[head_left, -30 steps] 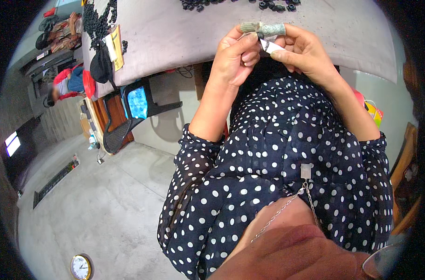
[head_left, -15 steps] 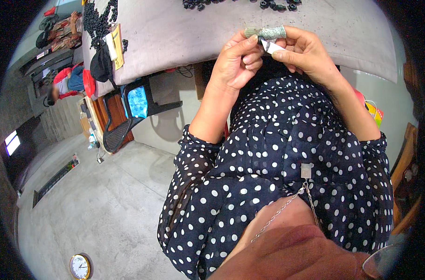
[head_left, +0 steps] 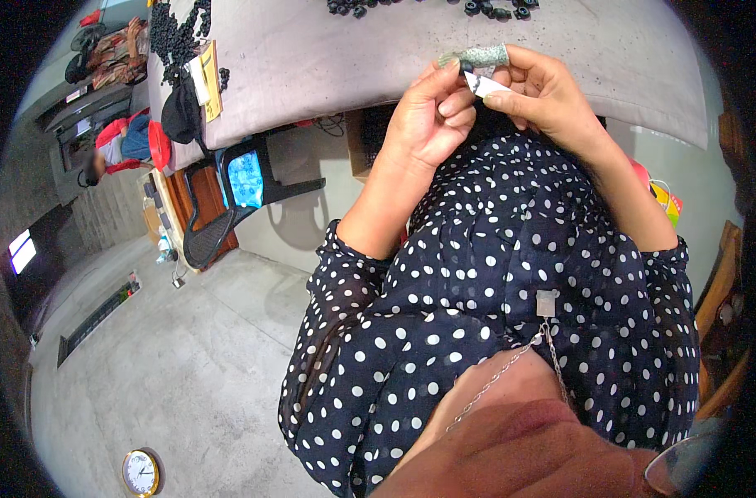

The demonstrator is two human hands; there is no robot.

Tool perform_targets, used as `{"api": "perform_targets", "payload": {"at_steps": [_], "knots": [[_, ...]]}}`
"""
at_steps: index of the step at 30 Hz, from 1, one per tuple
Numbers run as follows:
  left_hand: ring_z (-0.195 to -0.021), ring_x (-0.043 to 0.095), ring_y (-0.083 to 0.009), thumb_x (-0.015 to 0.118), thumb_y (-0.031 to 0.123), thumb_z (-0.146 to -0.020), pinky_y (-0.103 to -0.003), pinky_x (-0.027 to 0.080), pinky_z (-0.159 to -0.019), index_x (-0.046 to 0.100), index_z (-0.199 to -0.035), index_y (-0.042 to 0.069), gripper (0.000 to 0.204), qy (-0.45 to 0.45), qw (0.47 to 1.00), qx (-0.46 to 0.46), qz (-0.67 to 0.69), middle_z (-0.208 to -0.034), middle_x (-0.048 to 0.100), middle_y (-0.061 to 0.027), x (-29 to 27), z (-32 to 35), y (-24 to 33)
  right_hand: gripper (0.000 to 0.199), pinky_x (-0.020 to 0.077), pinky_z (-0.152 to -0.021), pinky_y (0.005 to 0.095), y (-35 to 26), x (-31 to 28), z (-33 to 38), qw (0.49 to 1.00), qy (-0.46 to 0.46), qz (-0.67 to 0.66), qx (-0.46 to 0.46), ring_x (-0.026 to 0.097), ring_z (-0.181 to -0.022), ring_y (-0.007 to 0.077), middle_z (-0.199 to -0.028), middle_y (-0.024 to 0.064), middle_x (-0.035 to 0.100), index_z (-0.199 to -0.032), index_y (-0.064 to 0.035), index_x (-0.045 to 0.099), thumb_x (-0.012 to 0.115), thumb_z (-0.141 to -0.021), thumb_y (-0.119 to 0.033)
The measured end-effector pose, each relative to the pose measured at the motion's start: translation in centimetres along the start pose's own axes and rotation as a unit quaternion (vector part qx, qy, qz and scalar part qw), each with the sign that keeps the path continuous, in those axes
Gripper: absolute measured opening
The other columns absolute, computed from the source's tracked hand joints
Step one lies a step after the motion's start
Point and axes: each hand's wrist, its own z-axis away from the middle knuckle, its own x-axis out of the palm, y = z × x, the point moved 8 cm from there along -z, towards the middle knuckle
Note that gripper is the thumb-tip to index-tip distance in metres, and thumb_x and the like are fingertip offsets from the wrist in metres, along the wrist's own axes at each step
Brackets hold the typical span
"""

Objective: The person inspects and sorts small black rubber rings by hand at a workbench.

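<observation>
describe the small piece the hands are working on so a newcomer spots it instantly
Start at the grey cloth-covered table; at its near edge the left hand and right hand meet. Pinched between them is a small black ring against a white blade-like tool. Unlike the loose black rings on the table's far side, it is held.

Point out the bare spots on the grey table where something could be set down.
Bare: the wide middle of the grey table, between the left hand and the heap of black pieces, and right of the right hand. Crowded: the far edge, strewn with small black parts.
</observation>
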Motion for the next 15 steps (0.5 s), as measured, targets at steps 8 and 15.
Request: {"api": "perform_targets", "payload": {"at_steps": [8,15], "knots": [[-0.048,0.039,-0.0046,0.056,0.015,-0.088,-0.018,0.031,-0.04,0.053,-0.088,0.008,0.007,0.038,0.999,-0.009,0.01,-0.074,0.053,-0.0002,-0.8,0.1,-0.5,0.025,0.0355,-0.045,0.0138,-0.4,-0.1,0.1,1.0,0.017,0.019,-0.01,0.048,-0.056,-0.0001,-0.072,-0.0038,0.057,-0.102,-0.0036,0.059,0.064,-0.083,-0.019],[-0.049,0.037,-0.0054,0.056,0.019,-0.088,-0.019,0.031,-0.043,0.055,-0.094,0.004,0.016,0.033,0.999,-0.022,0.001,-0.076,0.053,0.0001,-0.9,0.4,-0.7,0.029,0.0308,-0.038,0.0135,0.9,-0.2,0.1,0.998,-0.006,-0.031,0.054,0.046,-0.048,0.0004,-0.069,-0.0049,0.057,-0.105,-0.0037,0.06,0.064,-0.083,-0.022]]}}
